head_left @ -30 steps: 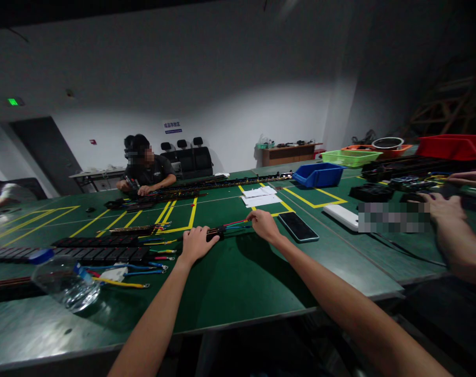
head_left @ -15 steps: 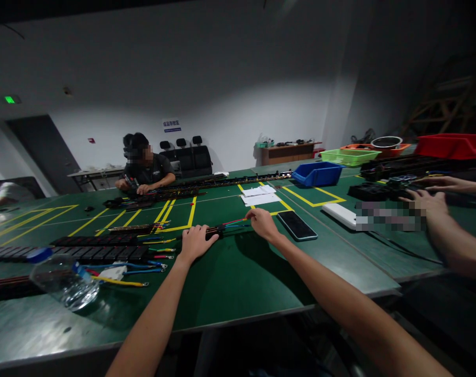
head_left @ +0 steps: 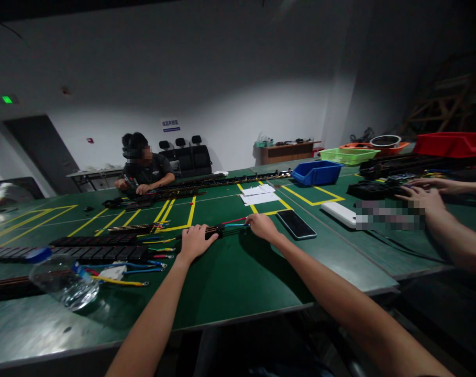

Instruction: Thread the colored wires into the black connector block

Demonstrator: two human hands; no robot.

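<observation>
Green table (head_left: 238,288) with phone (head_left: 296,224), papers (head_left: 260,195), bottle (head_left: 67,285)

Right hand (head_left: 262,226) is pinching coloured wires (head_left: 235,224) just left of phone (head_left: 296,224). Left hand (head_left: 196,241) is gripping black strip (head_left: 213,230) farther left of phone. Papers (head_left: 260,198) are lying beyond phone; blue bin (head_left: 317,174) is standing farther beyond it.

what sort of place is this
Probably an assembly workshop: there's a green workbench marked with yellow lines, black strips with coloured wire leads, and a blue bin.
</observation>
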